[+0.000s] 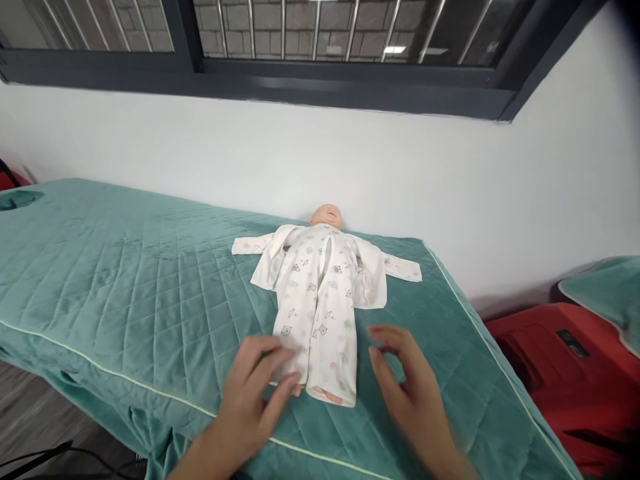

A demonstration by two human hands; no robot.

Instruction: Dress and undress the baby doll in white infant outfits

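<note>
A baby doll [327, 215] lies on its back on the green quilted cover, its head toward the wall. It wears a white printed garment [320, 287] with long trouser legs, and its sleeves are spread out to both sides. The top hangs open at the sides. My left hand [257, 393] is at the lower end of the trouser leg on the left, its fingers apart and slightly blurred. To the right of the other leg, my right hand [407, 387] hovers with thumb and fingers curved apart, holding nothing.
The green quilted cover [150, 287] spreads over the bed, with a pale piped edge in front. Behind it stand a white wall [200, 153] and a barred window. A red plastic object [575, 360] is at the right; black cables lie on the floor at lower left.
</note>
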